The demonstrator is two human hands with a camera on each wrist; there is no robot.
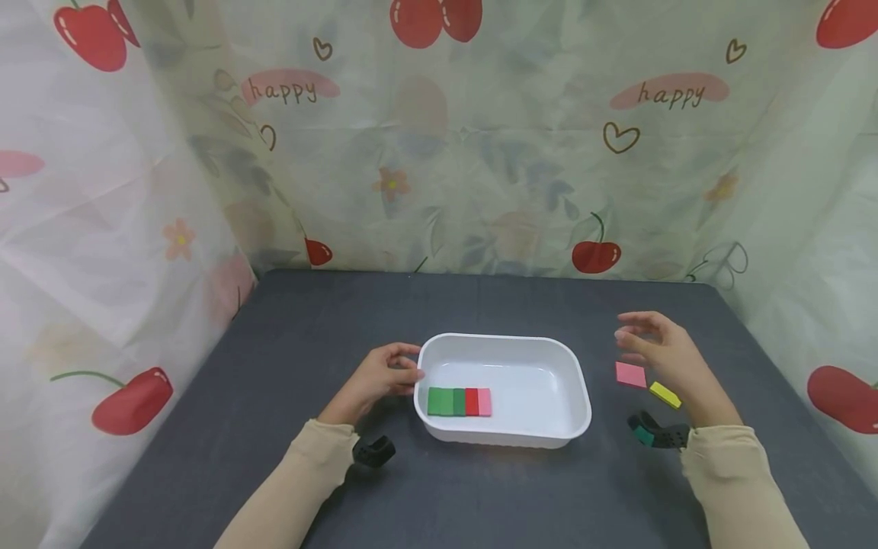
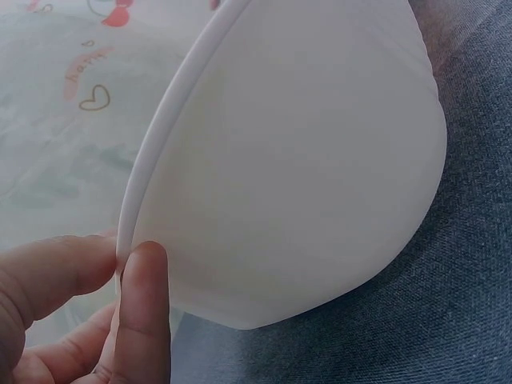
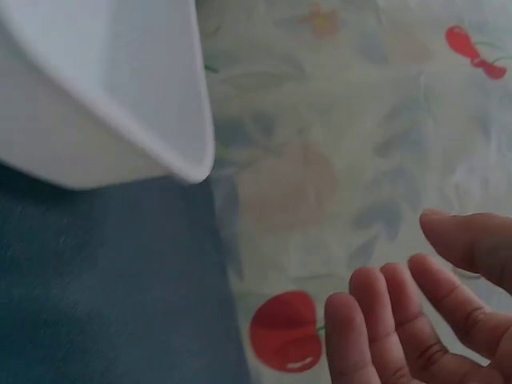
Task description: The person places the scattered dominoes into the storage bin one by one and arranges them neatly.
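A white rectangular plastic tray (image 1: pixel 507 435) sits on the dark table. My left hand (image 1: pixel 384 380) pinches its left rim between thumb and fingers, which the left wrist view shows close up on the tray wall (image 2: pixel 304 168). Inside, against the front left, lies a row of flat coloured pieces: green (image 1: pixel 440 402), darker green (image 1: pixel 459 402), red (image 1: pixel 472 402) and pink (image 1: pixel 485 402). To the right of the tray, my right hand (image 1: pixel 661 354) is held with loosely bent fingers and nothing between them. Close by it lie a pink square piece (image 1: pixel 630 374) and a yellow narrow piece (image 1: pixel 665 395).
The dark cloth-covered table (image 1: pixel 507 503) extends around the tray. A patterned curtain (image 1: pixel 466 168) hangs behind and along both sides. Black wrist bands (image 1: pixel 373 453) are worn on both wrists, below beige sleeves.
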